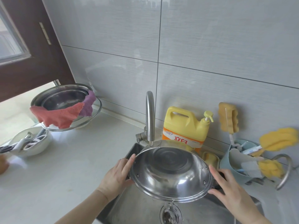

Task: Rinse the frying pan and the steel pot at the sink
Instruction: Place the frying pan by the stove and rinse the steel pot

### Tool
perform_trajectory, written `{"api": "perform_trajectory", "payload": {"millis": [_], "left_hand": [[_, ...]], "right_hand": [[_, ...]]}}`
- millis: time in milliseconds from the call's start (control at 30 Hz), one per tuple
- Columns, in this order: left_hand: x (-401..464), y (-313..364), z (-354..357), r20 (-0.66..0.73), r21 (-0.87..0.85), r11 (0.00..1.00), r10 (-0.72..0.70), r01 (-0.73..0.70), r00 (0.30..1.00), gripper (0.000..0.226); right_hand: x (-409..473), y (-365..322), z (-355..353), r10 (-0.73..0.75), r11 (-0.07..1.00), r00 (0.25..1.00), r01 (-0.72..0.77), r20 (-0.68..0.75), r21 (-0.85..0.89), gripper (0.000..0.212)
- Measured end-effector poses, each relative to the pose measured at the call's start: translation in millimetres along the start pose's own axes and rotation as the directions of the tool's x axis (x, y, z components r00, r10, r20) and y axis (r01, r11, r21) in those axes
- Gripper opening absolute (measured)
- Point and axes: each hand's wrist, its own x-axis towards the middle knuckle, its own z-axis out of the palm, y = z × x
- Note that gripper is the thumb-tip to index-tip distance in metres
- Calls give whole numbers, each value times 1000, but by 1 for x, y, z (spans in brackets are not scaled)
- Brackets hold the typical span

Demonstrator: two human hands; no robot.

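The steel pot hangs above the sink, tilted so that its shiny inside faces me, with its lower rim over the drain. My left hand grips the pot's left side and handle. On the pot's right side, my right hand holds the dark handle. The faucet arches just behind the pot's far rim; I see no water stream from its spout. No frying pan is in view.
A yellow detergent jug stands behind the sink. Sponges and brushes sit in a blue holder at right. On the counter at left are steel bowls with red and purple cloths and a white bowl of utensils.
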Motion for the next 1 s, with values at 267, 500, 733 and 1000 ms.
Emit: {"api": "perform_trajectory", "payload": {"millis": [267, 500, 733, 1000], "left_hand": [[-49, -40, -34, -27, -37, 986, -166, 165, 986, 86], [-72, -56, -47, -51, -3, 979, -206, 206, 977, 90], [-42, -27, -32, -17, -11, 994, -106, 106, 994, 106], [21, 33, -8, -96, 40, 987, 161, -158, 982, 112]], "right_hand": [[39, -41, 30, -191, 982, 981, 191, -27, 2, 125], [52, -62, 45, -232, 973, 973, 232, -14, -4, 122], [17, -33, 24, -182, 983, 981, 180, -65, -31, 125], [-45, 4, -21, 31, 999, 985, -27, -171, 24, 98]]}}
